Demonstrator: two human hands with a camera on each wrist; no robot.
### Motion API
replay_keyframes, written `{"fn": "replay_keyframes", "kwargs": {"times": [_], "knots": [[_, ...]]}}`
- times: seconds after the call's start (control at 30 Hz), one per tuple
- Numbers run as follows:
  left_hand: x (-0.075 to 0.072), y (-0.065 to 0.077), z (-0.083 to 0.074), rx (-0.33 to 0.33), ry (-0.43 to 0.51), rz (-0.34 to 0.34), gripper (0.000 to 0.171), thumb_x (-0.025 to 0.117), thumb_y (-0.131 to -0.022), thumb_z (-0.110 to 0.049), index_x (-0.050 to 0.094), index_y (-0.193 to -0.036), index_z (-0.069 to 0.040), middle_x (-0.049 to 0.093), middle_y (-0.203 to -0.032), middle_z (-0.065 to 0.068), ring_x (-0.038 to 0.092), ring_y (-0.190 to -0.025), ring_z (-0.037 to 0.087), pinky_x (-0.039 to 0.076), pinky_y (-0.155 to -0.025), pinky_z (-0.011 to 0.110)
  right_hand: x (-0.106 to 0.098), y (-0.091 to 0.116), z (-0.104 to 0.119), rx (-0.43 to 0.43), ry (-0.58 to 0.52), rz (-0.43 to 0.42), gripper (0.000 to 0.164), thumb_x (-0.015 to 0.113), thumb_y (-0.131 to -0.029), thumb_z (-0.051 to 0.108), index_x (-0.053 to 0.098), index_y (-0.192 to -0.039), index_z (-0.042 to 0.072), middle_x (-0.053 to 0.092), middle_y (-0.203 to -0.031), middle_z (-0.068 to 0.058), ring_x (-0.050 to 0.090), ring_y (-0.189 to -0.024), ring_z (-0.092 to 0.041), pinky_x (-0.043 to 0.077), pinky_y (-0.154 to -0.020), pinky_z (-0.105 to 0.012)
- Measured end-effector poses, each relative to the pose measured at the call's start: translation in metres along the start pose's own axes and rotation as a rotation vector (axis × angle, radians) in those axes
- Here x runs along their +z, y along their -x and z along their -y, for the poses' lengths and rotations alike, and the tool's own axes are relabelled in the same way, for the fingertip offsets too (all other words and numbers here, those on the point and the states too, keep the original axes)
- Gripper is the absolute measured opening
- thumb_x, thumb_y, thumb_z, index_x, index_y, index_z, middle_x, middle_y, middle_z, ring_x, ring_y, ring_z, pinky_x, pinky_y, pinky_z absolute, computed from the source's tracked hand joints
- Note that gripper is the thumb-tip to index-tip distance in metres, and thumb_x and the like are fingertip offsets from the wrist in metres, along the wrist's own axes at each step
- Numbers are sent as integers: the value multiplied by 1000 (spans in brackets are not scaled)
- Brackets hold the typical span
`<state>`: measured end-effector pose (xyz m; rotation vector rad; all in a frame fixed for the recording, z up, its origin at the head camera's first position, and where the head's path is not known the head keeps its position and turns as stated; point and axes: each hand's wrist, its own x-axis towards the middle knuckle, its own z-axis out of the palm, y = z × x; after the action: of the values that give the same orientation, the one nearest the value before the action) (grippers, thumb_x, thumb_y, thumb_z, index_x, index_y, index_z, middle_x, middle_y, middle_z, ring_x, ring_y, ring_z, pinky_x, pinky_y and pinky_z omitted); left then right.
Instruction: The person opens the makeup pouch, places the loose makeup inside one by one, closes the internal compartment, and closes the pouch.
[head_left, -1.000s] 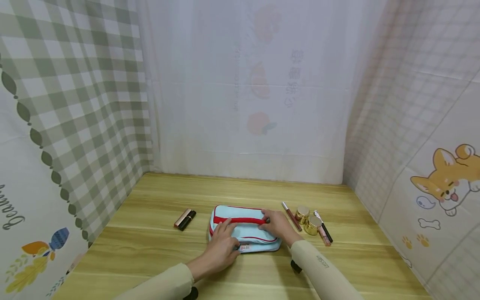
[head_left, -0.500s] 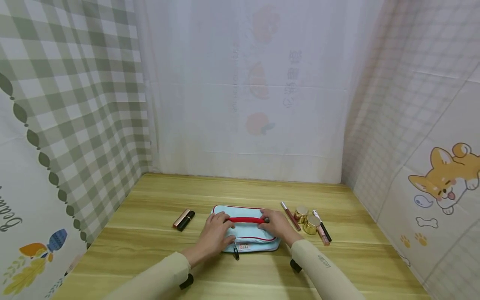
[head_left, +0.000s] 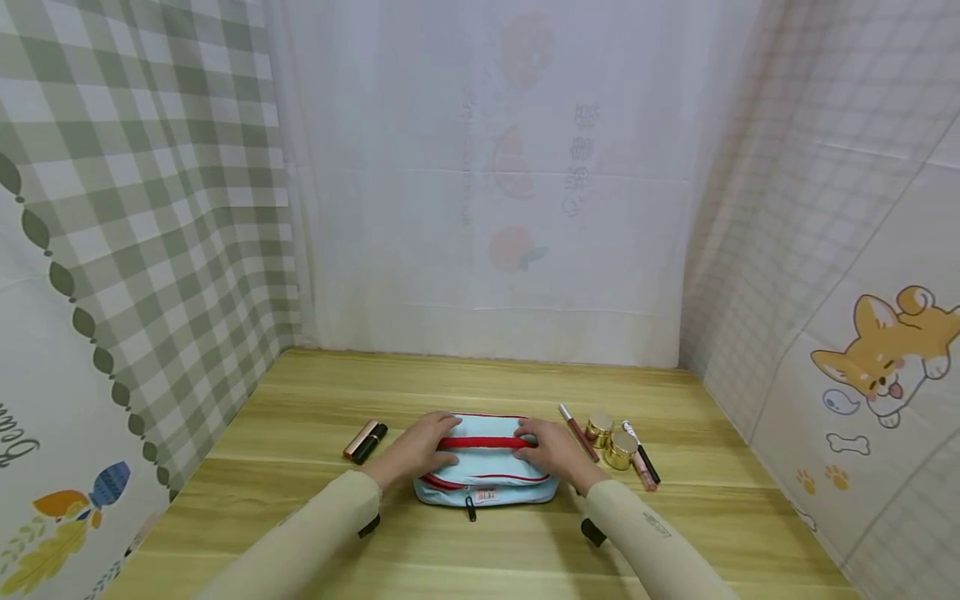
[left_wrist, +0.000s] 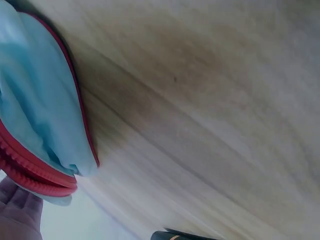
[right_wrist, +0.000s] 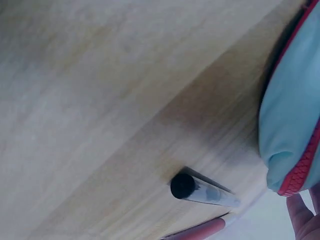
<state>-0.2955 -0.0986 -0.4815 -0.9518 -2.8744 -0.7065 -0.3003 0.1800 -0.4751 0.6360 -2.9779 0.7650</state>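
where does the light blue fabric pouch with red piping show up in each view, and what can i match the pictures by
Head: the light blue fabric pouch with red piping is low in the centre, between the left hand and right hand.
Left wrist: upper left, cut off by the left edge.
Right wrist: right side, cut off by the right edge.
Shared landmark: its red toothed zipper.

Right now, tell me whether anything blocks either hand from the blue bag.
Nothing visible does: the left hand and right hand both touch the blue bag near the ends of its red handle. The gold jars stand to the right.
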Motion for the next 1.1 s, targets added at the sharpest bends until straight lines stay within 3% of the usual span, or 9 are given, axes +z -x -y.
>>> {"fn": "replay_keyframes", "kwargs": {"times": [0.17, 0.4, 0.57, 0.8, 1.0, 1.1], "knots": [[-1, -1, 3, 23, -25, 21, 49, 76, -90, -27, 63, -130, -2, 52, -140, 18, 46, -132, 34, 39, -107, 47, -2, 4, 7, -4, 5, -21, 42, 80, -85, 25, 70, -122, 8, 62, -132, -15, 57, -123, -34, 44, -102, -49], [2, -5, 6, 98, -70, 5, 26, 72, -92, -23, 73, -112, -5, 59, -132, 18, 53, -125, 33, 44, -103, 46, -2, 13, 30, -83, 33, -91, 40, 77, -87, 26, 70, -121, 6, 64, -128, -15, 59, -120, -34, 46, -100, -50], [0, -10, 5, 56, -62, -2, 21, 71, -93, -21, 72, -108, -6, 62, -125, 15, 57, -119, 32, 46, -100, 47, -1, 20, 52, -147, 36, -126, 38, 76, -88, 25, 70, -120, 5, 66, -126, -12, 60, -118, -32, 48, -96, -51], [-5, -17, 2, 7, 15, -26, 11, 71, -93, -16, 69, -101, -9, 66, -102, 5, 62, -94, 22, 51, -86, 42, 4, 34, 77, -202, 68, -195, 38, 76, -88, 28, 72, -119, 6, 67, -123, -7, 64, -112, -27, 52, -89, -47], [-12, -20, -2, -1, 56, -72, 12, 70, -93, -14, 69, -101, -6, 67, -108, 12, 63, -104, 30, 50, -91, 47, 11, 46, 90, -282, 171, -296, 32, 80, -84, 28, 76, -108, 7, 70, -113, -5, 66, -104, -21, 56, -80, -40], [-15, -20, -4, -2, 72, -92, 13, 70, -93, -14, 69, -102, -4, 67, -109, 14, 63, -106, 32, 49, -92, 48, 18, 53, 94, -283, 232, -319, 26, 81, -83, 30, 77, -100, 11, 69, -103, -1, 66, -96, -19, 56, -74, -37]]}}
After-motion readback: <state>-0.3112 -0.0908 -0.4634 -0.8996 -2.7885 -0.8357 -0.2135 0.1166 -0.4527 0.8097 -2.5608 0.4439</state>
